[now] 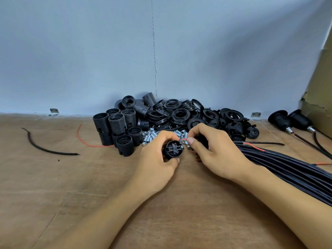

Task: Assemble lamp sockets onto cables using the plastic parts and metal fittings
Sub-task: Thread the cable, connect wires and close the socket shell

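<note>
Left hand curls around a black socket body, its open end with inner contacts facing the camera, held just above the wooden table, while right hand pinches a red wire beside it.

Head-worn view, forward and down

Right edge cuts off cable bundle and cardboard box. Behind right hand, black part mostly hidden, type unclear.
</note>
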A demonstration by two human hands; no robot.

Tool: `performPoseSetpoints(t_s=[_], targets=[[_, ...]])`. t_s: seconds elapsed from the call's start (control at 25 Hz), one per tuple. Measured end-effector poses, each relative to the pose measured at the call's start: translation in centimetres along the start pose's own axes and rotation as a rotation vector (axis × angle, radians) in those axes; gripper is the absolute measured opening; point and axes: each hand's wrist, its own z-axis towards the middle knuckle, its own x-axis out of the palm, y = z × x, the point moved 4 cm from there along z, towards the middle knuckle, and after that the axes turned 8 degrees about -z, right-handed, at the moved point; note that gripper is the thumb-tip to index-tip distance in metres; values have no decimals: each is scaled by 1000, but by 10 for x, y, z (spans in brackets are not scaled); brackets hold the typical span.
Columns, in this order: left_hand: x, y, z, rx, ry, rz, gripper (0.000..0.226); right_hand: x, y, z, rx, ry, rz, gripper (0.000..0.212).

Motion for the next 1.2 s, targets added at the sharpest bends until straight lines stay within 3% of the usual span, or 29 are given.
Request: performPoseSetpoints(t_s=[0.6, 1.0, 1.2], targets=[[-1, 0, 0, 36, -62, 35, 44, -3, 1, 1, 65, 1, 166, 11], [-1, 2, 1, 37, -51, 65, 44, -1, 5, 0, -73, 205, -55, 16], [-1, 1, 1, 57, -53, 85, 46, -1, 5, 0, -105, 151, -41, 5]])
